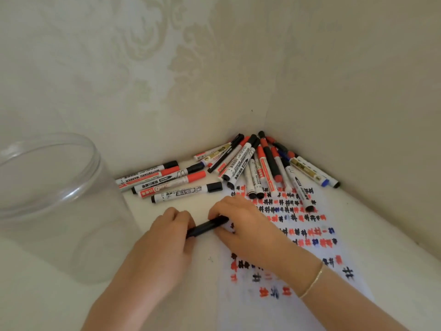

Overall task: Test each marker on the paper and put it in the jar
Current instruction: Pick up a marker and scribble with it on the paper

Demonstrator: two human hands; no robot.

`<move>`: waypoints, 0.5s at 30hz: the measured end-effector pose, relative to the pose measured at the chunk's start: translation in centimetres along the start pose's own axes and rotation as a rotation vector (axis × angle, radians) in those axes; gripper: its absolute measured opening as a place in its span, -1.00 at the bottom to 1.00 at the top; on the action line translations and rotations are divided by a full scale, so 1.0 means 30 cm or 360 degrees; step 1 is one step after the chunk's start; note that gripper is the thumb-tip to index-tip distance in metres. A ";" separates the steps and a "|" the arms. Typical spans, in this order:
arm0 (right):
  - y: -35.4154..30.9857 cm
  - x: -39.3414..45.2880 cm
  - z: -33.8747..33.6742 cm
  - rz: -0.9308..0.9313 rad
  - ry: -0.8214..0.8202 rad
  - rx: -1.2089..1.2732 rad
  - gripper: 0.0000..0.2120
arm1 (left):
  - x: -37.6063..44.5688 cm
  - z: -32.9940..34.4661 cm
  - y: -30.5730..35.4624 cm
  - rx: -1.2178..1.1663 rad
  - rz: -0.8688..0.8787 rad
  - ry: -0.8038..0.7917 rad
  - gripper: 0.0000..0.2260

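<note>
A black marker (207, 226) lies nearly level between both hands, just above the table. My left hand (167, 231) grips its left end with curled fingers. My right hand (241, 222) holds its right end, the fingers curled round it. Under my right hand lies the white paper (310, 237), covered with red, black and blue test marks. A clear plastic jar (50, 204) stands at the left with its mouth open; I see nothing inside it. Several markers (253, 168) are heaped in the corner behind the paper.
Another row of markers (167, 181) lies along the back wall between the jar and the corner heap. Two pale walls meet just behind the pile. A thin gold bracelet (312, 280) sits on my right wrist. The table top is white.
</note>
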State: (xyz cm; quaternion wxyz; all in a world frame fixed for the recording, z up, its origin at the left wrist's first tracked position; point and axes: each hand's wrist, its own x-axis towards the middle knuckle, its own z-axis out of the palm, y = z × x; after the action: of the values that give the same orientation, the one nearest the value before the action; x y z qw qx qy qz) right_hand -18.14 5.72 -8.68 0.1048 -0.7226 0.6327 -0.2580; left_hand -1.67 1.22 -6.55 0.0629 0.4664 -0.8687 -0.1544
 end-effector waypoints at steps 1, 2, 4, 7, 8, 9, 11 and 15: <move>-0.010 0.006 -0.020 0.0127 -0.0048 0.0141 -0.87 | -0.002 -0.001 -0.012 -0.0128 0.0009 0.0012 -0.91; -0.013 0.010 -0.040 0.0250 -0.0068 0.0312 -0.88 | -0.006 -0.008 -0.018 -0.0237 0.0032 0.0017 -0.92; -0.011 0.009 -0.085 0.0467 -0.0086 0.0634 -0.88 | -0.006 -0.019 -0.035 -0.0457 0.0082 -0.0022 -0.94; 0.002 0.002 -0.146 0.0673 -0.0030 0.1199 -0.88 | 0.016 -0.040 -0.042 -0.0718 0.0181 -0.0100 -0.92; 0.003 0.002 -0.157 0.0750 0.0071 0.1447 -0.90 | 0.028 -0.047 -0.036 -0.0761 0.0225 -0.0117 -0.88; -0.001 0.002 -0.162 0.0836 0.0210 0.1717 -0.92 | 0.042 -0.052 -0.028 -0.0792 0.0267 -0.0135 -0.85; -0.018 0.005 -0.154 0.0965 0.0432 0.2203 -0.93 | 0.062 -0.059 0.005 -0.0882 0.0345 -0.0168 -0.78; -0.060 0.022 -0.118 0.0917 0.0255 0.2108 -0.79 | 0.089 -0.066 0.099 -0.0951 0.0567 -0.0128 -0.81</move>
State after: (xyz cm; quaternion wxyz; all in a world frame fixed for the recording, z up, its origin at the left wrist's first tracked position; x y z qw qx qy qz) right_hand -18.34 6.01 -4.68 0.5377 -0.2909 0.5147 -0.6012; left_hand -5.00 0.13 -3.81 0.1884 0.2621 -0.8547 -0.4065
